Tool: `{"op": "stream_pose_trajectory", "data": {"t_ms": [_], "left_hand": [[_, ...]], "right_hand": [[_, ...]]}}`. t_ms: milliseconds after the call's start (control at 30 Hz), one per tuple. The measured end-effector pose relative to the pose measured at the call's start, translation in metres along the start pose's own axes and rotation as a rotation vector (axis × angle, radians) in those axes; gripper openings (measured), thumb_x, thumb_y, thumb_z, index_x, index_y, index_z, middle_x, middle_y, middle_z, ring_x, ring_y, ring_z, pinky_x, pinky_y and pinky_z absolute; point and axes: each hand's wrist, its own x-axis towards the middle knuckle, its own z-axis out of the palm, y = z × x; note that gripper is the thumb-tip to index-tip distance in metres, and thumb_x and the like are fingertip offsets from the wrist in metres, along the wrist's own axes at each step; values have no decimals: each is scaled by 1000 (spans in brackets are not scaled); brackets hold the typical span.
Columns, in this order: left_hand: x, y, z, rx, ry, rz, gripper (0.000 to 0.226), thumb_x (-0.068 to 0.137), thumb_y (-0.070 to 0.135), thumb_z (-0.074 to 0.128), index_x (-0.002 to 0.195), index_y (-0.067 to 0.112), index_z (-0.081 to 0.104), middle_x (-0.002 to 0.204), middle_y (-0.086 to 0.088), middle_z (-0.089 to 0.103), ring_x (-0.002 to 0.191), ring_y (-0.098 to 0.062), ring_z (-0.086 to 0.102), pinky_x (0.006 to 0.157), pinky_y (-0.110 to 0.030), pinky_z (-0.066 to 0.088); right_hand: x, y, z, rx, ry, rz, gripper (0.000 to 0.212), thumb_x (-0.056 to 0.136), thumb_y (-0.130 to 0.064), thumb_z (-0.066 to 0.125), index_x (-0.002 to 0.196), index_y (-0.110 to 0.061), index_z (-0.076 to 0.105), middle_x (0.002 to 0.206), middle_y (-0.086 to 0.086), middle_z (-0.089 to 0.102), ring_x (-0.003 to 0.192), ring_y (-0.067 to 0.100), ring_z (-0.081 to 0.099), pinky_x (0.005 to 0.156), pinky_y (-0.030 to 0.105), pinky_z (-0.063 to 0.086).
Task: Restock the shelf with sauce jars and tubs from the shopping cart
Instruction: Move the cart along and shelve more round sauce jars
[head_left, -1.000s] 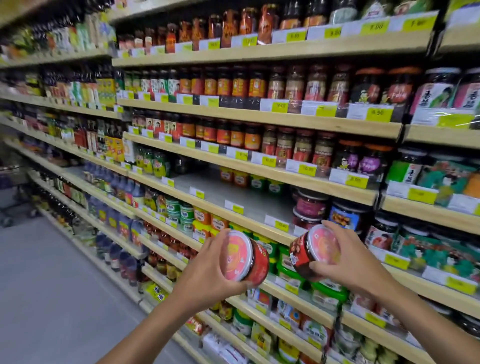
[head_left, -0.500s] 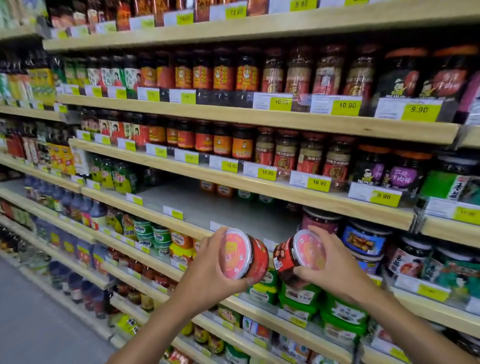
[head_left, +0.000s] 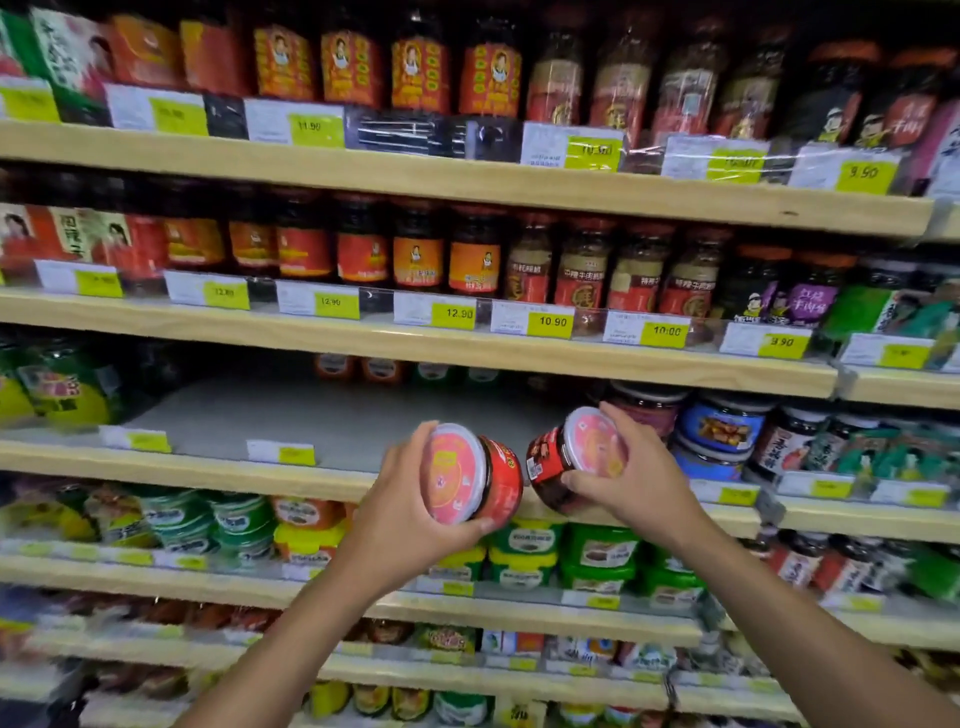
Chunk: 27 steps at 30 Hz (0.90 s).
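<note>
Right tub (head_left: 546, 463) half behind right hand (head_left: 640, 484)

Along the top pale wooden board (head_left: 467, 176) stand dark glass jars with orange-red portrait labels (head_left: 421, 73). White-and-yellow price tags (head_left: 535, 319) are clipped along every edge; one reads 10.90. On the second wooden board (head_left: 415, 345) sit shorter dark jars with red and orange labels (head_left: 415, 254), then brown-filled jars with red-and-gold labels (head_left: 582, 270), then a dark jar with a purple label (head_left: 805, 301). Further down, at the right, round blue-labelled tubs (head_left: 722, 426) are stacked in twos. On the row below them stand square green-lidded tubs (head_left: 597, 551), beside yellow-lidded ones (head_left: 519, 558). The far left is blurred.
</note>
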Motion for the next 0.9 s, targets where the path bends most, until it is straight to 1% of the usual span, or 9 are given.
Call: {"op": "stream_pose_trajectory", "data": {"t_ms": [200, 300, 367, 433, 500, 633, 767, 833, 900], "left_hand": [[11, -26, -17, -61, -66, 47, 104, 58, 61, 91, 135, 58, 20, 130, 16, 36, 109, -3, 48, 85, -20, 41], [17, -35, -22, -55, -80, 63, 111, 57, 63, 90, 142, 52, 21, 133, 16, 36, 113, -5, 48, 89, -25, 45], [19, -40, -27, -62, -83, 66, 111, 57, 63, 90, 143, 52, 21, 133, 15, 37, 113, -7, 50, 91, -27, 49], [21, -44, -31, -72, -84, 71, 109, 57, 63, 90, 141, 53, 21, 132, 15, 38, 113, -7, 51, 89, -26, 49], [21, -48, -34, -78, -85, 79, 109, 57, 63, 90, 141, 53, 21, 132, 16, 38, 113, -6, 50, 88, -24, 48], [23, -53, -38, -95, -84, 74, 110, 59, 61, 90, 143, 52, 20, 134, 18, 35, 115, -4, 48, 84, -18, 46], [26, -55, -39, -95, -94, 69, 110, 60, 62, 89, 143, 53, 18, 133, 19, 34, 116, -4, 47, 81, -14, 45], [27, -56, -40, -102, -96, 64, 110, 60, 63, 89, 144, 53, 17, 134, 19, 34, 117, -4, 46, 80, -13, 45], [28, -58, -40, -98, -97, 60, 111, 60, 64, 88, 145, 52, 17, 135, 18, 33, 118, -4, 46, 84, -17, 47]], "right_hand": [[4, -24, 28, 57, 59, 137, 104, 64, -60, 77, 154, -26, 36, 148, 3, 47, 130, 20, 49, 97, 31, 40], [15, -36, 33, 56, 78, 162, 87, 74, -53, 77, 148, -18, 46, 145, 8, 51, 129, 22, 51, 95, 29, 38], [24, -41, 37, 37, 103, 160, 84, 72, -54, 74, 143, -16, 51, 137, 12, 55, 126, 25, 53, 95, 31, 40], [34, -46, 42, 8, 118, 174, 86, 70, -59, 71, 143, -18, 51, 132, 11, 55, 123, 26, 54, 99, 35, 43], [44, -49, 47, -37, 120, 188, 79, 71, -59, 71, 139, -22, 54, 128, 10, 54, 122, 28, 53, 102, 39, 44], [68, -49, 57, -101, 106, 173, 83, 57, -70, 62, 129, -28, 62, 125, 2, 67, 118, 24, 59, 99, 40, 50], [85, -42, 65, -196, 46, 191, 69, 66, -67, 63, 128, -36, 63, 124, 2, 69, 115, 30, 62, 96, 41, 53], [95, -33, 71, -227, 38, 216, 75, 58, -74, 56, 125, -41, 64, 124, 1, 70, 114, 29, 64, 95, 40, 54], [105, -20, 79, -281, 16, 218, 82, 54, -79, 52, 128, -44, 60, 125, 2, 68, 114, 30, 64, 95, 40, 54]]}}
